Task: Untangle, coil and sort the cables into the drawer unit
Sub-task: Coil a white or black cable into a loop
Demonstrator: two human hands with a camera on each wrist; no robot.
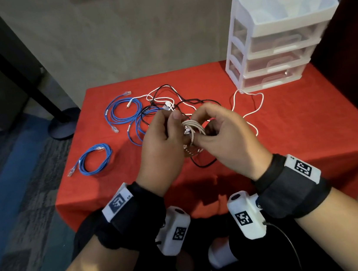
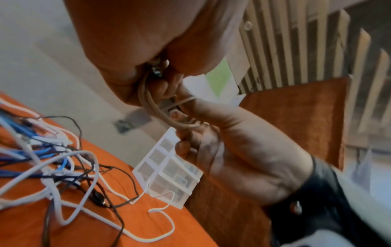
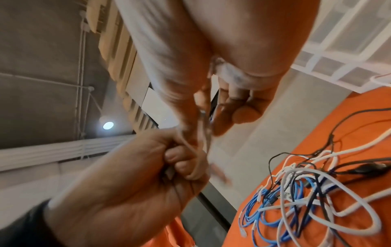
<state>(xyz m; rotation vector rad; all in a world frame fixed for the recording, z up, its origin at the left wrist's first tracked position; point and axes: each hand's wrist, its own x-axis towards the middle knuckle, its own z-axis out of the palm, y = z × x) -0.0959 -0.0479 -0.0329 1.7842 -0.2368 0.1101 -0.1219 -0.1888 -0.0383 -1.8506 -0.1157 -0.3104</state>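
Nearest the viewer, both forearms carry black fabric wrist straps [image 1: 292,191] with white camera housings [image 1: 247,215] bearing square black-and-white markers.

Above the near half of the table, the left hand [image 1: 161,146] and right hand [image 1: 226,136] meet around a small coil of beige cable [image 1: 192,129]. Both hands are curled: the left fingers [image 3: 182,160] pinch the coil's loops, and the right thumb and fingers [image 2: 180,117] grip the opposite side. The cable is thin, round and smooth, wound in several tight turns.

The table is covered by a red cloth [image 1: 298,133], matte with soft creases, its edges draping down at the near side.

On the cloth near left lies a coiled blue network cable [image 1: 96,160] with clear plugs. Beyond the hands is a loose tangle [image 1: 169,104] of blue, white and black cables, overlapping. A thin white cable [image 1: 249,108] snakes from the tangle toward the right, reaching the base of the drawer unit [image 1: 274,38].

The drawer unit stands at the far right corner: white frame, three translucent drawers stacked, all pushed in, with a recessed top tray.

The floor at left is blue-grey carpet [image 1: 8,180]; a black pole with a round base [image 1: 63,125] stands there. A plain beige wall [image 1: 125,28] lies behind the table.
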